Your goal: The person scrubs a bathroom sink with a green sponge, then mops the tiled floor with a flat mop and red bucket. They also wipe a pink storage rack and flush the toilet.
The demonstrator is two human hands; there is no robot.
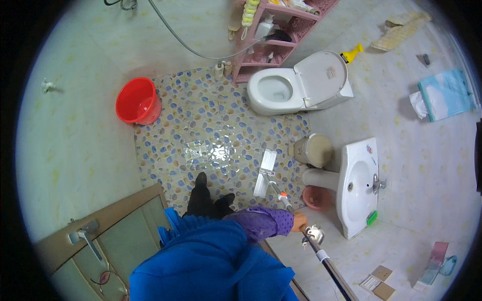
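Note:
My right hand [300, 222], in a purple dotted sleeve, is closed around the metal pole [288, 207] of a flat mop. The pole runs from the lower right down to a long white mop head [266, 173] on the pebble-patterned floor [177, 128]. An orange band shows on the pole above the head. Just beyond my hand, a small white fitting [315, 234] appears beside the pole. My left hand is out of view. Left of the mop head, a square floor drain [196, 152] is surrounded by a wet, shiny patch.
A red bucket [138, 101] stands by the left wall. Ahead is a toilet [273, 90] with its lid raised, beside a pink shelf [241, 73]. On the right are a lidded bin [318, 150], a pedestal sink [359, 188] and a pink basin [316, 197]. A door [124, 225] stands lower left.

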